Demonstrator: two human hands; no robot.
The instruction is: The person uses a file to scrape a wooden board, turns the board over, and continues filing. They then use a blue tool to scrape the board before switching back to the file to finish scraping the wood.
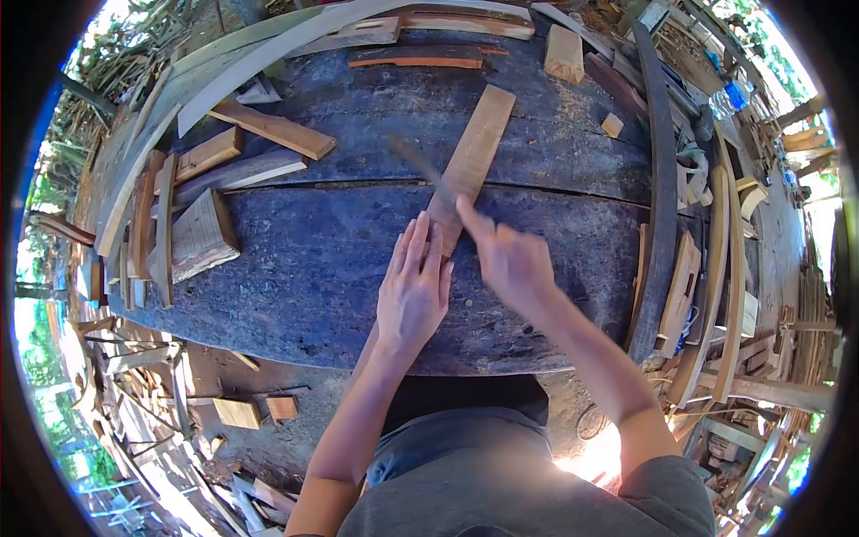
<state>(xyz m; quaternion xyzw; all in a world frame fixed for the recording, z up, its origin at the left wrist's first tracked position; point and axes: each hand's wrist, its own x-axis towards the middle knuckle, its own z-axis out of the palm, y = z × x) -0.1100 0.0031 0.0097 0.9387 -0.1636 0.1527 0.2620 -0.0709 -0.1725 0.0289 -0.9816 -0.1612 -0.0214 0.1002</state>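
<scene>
A long flat wooden board (480, 134) lies slanted across the dark blue worktable (304, 295). My left hand (412, 291) rests flat on its near part, fingers stretched out along the wood. My right hand (514, 259) is closed round the handle end of a thin file-like tool (416, 158), which is smeared by motion and whose exact kind I cannot tell. The tool crosses over the board just beyond my left fingertips, pointing to the upper left. The handle itself is hidden in my right fist.
Wood offcuts (204, 234) and strips are piled at the left. A wooden block (564, 54) and a small cube (612, 124) sit at the far right. Long curved timbers (660, 197) line the right edge, near a plastic bottle (731, 98). A gap runs across the tabletop.
</scene>
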